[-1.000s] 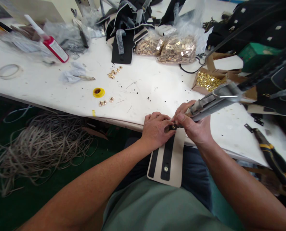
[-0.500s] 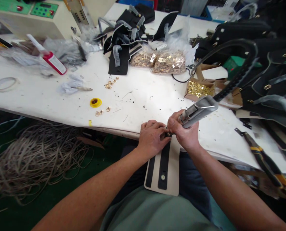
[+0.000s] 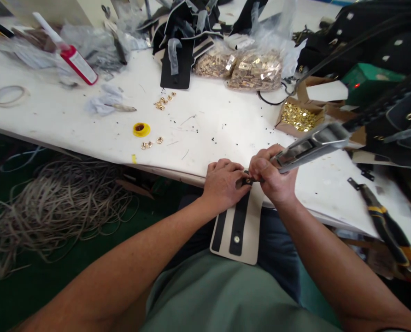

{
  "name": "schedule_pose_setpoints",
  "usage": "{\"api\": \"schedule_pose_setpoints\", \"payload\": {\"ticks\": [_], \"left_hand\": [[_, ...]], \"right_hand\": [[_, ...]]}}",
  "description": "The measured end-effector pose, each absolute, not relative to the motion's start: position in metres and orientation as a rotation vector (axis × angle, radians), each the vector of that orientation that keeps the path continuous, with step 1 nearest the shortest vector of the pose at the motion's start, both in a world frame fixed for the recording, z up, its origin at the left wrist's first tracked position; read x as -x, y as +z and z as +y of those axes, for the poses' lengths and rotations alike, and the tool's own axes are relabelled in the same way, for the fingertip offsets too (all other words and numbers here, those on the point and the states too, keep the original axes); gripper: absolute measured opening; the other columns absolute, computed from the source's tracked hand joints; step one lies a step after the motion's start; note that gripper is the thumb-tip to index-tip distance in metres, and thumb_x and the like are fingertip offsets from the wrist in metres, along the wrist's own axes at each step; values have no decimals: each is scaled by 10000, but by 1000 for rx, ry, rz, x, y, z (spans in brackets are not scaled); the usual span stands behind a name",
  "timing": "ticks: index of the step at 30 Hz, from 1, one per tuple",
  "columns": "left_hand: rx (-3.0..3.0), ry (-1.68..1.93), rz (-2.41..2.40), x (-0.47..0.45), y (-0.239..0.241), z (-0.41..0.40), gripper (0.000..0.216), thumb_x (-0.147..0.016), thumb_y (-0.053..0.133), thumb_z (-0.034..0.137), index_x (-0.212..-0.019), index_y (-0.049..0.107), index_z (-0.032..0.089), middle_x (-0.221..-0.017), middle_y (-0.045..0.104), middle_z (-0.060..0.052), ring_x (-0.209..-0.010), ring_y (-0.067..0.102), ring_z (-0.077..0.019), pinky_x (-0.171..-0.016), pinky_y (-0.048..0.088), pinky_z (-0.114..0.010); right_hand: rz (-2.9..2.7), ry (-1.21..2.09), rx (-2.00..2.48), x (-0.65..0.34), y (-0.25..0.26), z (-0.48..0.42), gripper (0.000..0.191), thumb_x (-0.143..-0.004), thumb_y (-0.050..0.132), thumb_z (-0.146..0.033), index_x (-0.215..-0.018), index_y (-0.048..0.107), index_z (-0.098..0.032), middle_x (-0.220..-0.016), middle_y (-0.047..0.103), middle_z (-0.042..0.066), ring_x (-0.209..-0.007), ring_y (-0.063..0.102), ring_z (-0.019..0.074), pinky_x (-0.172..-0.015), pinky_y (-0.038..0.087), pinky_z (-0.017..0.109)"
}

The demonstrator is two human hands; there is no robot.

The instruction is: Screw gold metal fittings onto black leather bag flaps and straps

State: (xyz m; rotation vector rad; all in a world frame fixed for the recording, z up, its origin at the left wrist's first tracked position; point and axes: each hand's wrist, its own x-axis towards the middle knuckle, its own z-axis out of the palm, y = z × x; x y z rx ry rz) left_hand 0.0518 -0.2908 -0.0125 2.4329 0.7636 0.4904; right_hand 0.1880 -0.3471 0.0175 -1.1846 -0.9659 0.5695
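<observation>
A cream flap with black strips (image 3: 240,230) hangs from the table edge onto my lap, a small snap stud near its lower end. My left hand (image 3: 223,183) is closed, pinching the top of the flap beside a small brass fitting (image 3: 249,180). My right hand (image 3: 273,177) is wrapped round a grey electric screwdriver (image 3: 309,146) whose tip points at that fitting. A black cable runs from the tool up to the right. Both hands meet at the front edge of the white table (image 3: 198,129).
On the table lie a yellow tape roll (image 3: 141,129), loose brass rings (image 3: 151,144), bags of brass hardware (image 3: 243,68), a box of gold studs (image 3: 298,116), a red-labelled tube (image 3: 74,62) and pliers (image 3: 385,221). Black bag parts crowd the right. Grey cords (image 3: 53,203) pile on the floor, left.
The view tilted up and then back down. The screwdriver body swung from steep to a flatter lean to the right; both hands stay at the flap's top.
</observation>
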Motion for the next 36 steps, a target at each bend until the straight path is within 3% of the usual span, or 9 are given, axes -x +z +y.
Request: {"api": "schedule_pose_setpoints", "payload": {"ticks": [16,29,36], "left_hand": [[-2454,486,762,-52,-13,-292,218,-844,749,428,-1032,757,317,-1208,725,15,-1201,524,-278,-965,378,-494],[-2457,489,737,-51,-13,-290,188,-847,755,426,-982,753,294,-1190,724,11,-1207,522,-278,-969,367,-495],[-2489,467,752,-50,-9,-292,222,-832,777,425,-1015,755,302,-1171,739,8,-1162,539,-279,-926,369,-477]], "right_hand": [[-957,491,1288,-186,18,-347,488,-748,783,-616,-683,481,-238,-567,500,-59,-486,487,115,-451,435,266],[-869,477,1386,-181,14,-345,383,-826,752,-453,-656,499,-221,-543,497,-58,-462,474,104,-453,424,259],[-876,579,1410,-179,26,-351,429,-769,798,-525,-643,553,-197,-552,546,-27,-489,492,112,-477,405,258]]}}
